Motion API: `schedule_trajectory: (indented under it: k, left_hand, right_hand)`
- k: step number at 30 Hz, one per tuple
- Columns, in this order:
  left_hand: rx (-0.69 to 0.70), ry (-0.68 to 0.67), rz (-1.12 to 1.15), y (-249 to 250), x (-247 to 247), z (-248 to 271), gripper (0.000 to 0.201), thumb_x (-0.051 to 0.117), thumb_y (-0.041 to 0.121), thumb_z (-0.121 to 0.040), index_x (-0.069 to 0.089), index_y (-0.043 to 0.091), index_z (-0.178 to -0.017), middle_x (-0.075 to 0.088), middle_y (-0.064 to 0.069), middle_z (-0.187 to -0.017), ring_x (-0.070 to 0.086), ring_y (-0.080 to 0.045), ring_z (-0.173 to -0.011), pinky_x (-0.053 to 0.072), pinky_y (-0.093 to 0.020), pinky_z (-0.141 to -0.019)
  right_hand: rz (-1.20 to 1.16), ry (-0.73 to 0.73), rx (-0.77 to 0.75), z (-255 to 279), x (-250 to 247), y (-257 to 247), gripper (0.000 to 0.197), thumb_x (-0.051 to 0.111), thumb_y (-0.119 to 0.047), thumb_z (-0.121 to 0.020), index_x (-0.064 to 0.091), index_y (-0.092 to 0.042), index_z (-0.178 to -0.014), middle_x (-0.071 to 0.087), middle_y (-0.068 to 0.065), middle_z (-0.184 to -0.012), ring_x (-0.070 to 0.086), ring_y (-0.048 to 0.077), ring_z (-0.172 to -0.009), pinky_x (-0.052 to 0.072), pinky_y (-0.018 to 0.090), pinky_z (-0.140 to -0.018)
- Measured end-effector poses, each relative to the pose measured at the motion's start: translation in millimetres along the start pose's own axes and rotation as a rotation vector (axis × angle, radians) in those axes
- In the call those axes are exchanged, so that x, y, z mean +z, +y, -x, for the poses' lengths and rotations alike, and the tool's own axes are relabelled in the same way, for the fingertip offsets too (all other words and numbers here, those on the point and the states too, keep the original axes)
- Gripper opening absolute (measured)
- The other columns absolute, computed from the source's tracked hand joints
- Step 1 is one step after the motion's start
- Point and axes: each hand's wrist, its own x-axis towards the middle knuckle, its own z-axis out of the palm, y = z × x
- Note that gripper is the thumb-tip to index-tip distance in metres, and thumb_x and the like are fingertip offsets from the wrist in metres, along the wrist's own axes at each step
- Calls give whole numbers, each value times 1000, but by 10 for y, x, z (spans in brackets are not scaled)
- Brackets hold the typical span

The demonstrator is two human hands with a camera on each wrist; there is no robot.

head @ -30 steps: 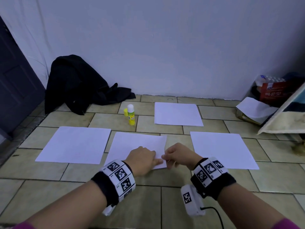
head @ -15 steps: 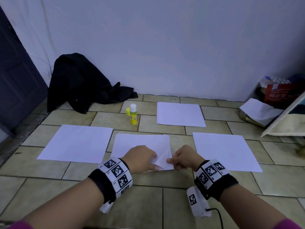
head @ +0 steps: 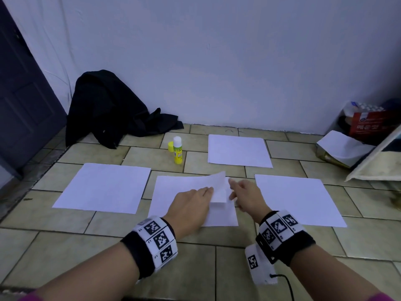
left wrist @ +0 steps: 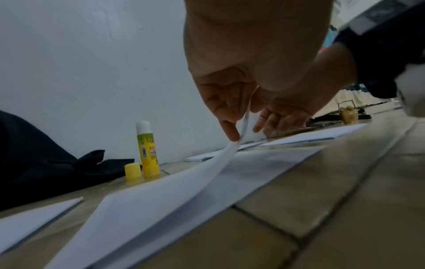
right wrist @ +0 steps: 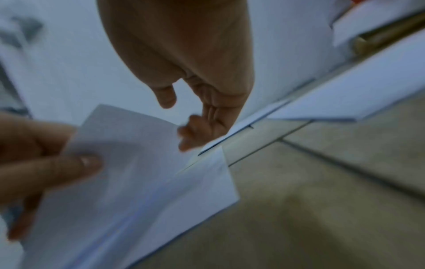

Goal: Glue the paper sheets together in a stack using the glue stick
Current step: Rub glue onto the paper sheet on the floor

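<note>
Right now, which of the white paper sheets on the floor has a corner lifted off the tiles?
The middle front sheet, between the two hands: the left hand pinches its right corner and peels it up. The other sheets lie flat.

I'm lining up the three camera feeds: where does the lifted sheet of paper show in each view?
Head: lifted sheet, centre, its corner pinched by the left hand.
Left wrist: centre, rising from the floor to the fingertips.
Right wrist: left of centre, blurred.
Shared landmark: the sheet lying beneath it.
</note>
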Motion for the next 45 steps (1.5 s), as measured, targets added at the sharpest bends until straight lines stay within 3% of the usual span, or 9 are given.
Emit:
schedule_trajectory:
  k: [3,6,10,19,22,26,31,40,45]
  left_hand:
    - [31,-37,58,9,29,24,51,31,33,-103,21,17,-151,35,1,-152,45,-22,-127,41,-33,-94]
    - [-10,-58,198,-109,25,18,66,32,58,-97,24,20,-151,34,5,-152,35,-17,-133,37,-32,-99]
    - [-130,-13,332,-416,97,6,79,31,72,-87,26,24,-150,27,5,-156,22,-16,-139,31,-32,-108]
    - [-300,136,655,-748,240,55,59,58,20,-94,34,31,-147,8,-6,-159,21,-22,-143,22,-30,-113]
    - [-346,167,796,-838,210,71,50,60,13,-92,47,25,-139,33,-6,-150,40,-29,-130,35,-34,-109]
    - [-513,250,945,-1017,175,129,44,67,3,-85,60,14,-127,59,-9,-121,59,-26,-105,47,-34,-97]
    - [-673,368,978,-1343,121,199,41,62,-3,-87,63,13,-124,57,-10,-102,52,-20,-85,41,-25,-79]
    - [-765,258,771,-1961,139,456,67,79,16,-78,49,16,-138,42,-10,-143,41,-29,-130,35,-41,-107]
    - [-807,259,644,-2237,162,586,70,78,5,-75,48,6,-138,41,-14,-146,39,-32,-133,32,-41,-109]
  right_hand:
    - [-219,-154,85,60,44,-45,39,62,-29,-92,42,-11,-119,60,9,-85,59,19,-61,50,26,-49]
    - [-55,-124,-4,12,60,56,64,68,-2,-82,36,-22,-134,62,12,-97,63,22,-83,53,25,-60]
    - [37,-74,-106,-17,3,153,51,57,6,-85,59,-25,-126,58,1,-118,57,18,-109,53,27,-86]
    - [-358,-50,-173,-53,-139,178,47,50,11,-91,61,-26,-118,63,-5,-117,60,-7,-94,50,11,-82]
    - [-456,-83,-180,-77,-87,164,48,52,10,-91,64,-30,-114,62,-2,-125,59,9,-113,46,23,-99]
    - [-419,-106,-148,-100,44,94,43,54,9,-90,61,-19,-122,64,-4,-113,62,5,-97,53,15,-79]
    - [-135,-164,-118,-116,308,-63,38,65,0,-85,62,-9,-121,54,10,-110,59,22,-84,54,21,-70]
    - [3,-306,-169,-145,970,-536,47,69,2,-82,57,-4,-127,49,-4,-91,56,12,-61,53,21,-69]
    - [158,-332,-213,-233,1331,-697,48,73,-9,-81,59,-9,-127,54,2,-103,53,16,-88,51,30,-85]
